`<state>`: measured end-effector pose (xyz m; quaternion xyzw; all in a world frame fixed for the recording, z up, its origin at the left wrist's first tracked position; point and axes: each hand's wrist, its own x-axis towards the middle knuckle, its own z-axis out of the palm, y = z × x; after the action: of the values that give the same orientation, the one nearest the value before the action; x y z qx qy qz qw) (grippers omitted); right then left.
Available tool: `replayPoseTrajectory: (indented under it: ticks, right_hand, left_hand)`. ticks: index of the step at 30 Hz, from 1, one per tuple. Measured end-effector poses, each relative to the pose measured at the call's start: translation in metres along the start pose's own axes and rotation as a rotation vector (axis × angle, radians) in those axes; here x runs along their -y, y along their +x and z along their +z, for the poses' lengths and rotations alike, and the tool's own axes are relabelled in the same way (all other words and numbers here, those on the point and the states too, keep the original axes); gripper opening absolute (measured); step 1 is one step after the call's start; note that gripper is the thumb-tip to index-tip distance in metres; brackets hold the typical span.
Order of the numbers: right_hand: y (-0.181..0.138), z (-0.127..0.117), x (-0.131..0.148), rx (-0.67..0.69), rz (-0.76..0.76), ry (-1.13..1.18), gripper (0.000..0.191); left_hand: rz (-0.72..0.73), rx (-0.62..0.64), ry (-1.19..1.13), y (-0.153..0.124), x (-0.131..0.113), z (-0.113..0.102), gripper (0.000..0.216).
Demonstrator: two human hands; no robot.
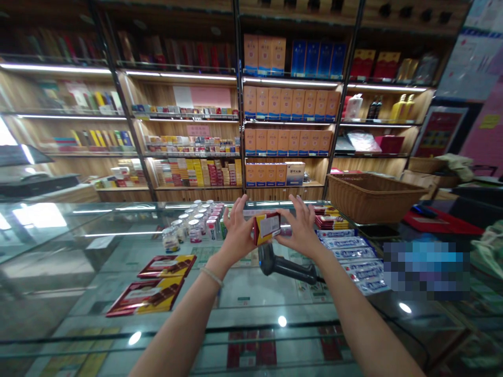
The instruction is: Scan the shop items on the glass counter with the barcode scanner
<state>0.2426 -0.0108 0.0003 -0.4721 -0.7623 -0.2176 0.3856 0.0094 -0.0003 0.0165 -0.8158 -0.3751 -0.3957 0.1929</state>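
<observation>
Between my two hands a red and yellow chocolate bar (269, 228) is held up above the glass counter, a white label on the side facing me. My left hand (238, 229) pinches its left end, and my right hand (299, 226) pinches the right end; the other fingers of both point upward. Just below the bar lies a black barcode scanner (288, 268) on the glass. Two more chocolate bars, a farther one (167, 266) and a nearer one (146, 296), rest flat to the left. Blue and white packets (349, 254) lie in a column at right.
Several small cans and jars (194, 230) stand at the counter's back left. Stacked chocolate bars (332, 219) sit at the back right, beside a wicker basket (373, 196). Behind the glass counter (236, 314), tall shelves (286, 123) carry boxes and bottles. A blurred-out patch covers the right.
</observation>
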Motion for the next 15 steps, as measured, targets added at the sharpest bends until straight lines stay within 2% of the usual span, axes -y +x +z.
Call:
replayPoseTrajectory:
  ticks: [7,9,13,15]
  right_hand:
    - [0.001,-0.003,0.002,-0.01,-0.008,-0.037,0.063]
    - [0.002,-0.004,0.001,-0.027,0.005,-0.059,0.062]
    - [0.002,-0.006,-0.002,-0.057,0.036,-0.116,0.061]
    - [0.002,-0.006,-0.003,-0.052,0.044,-0.143,0.06]
  left_hand:
    - [-0.037,0.081,-0.003,-0.004,0.011,0.006,0.08]
    - [-0.068,0.083,0.003,-0.003,0.013,0.007,0.088]
    - [-0.147,0.005,0.044,-0.002,0.017,0.007,0.121]
    - [-0.144,-0.033,0.084,-0.002,0.017,0.005,0.124]
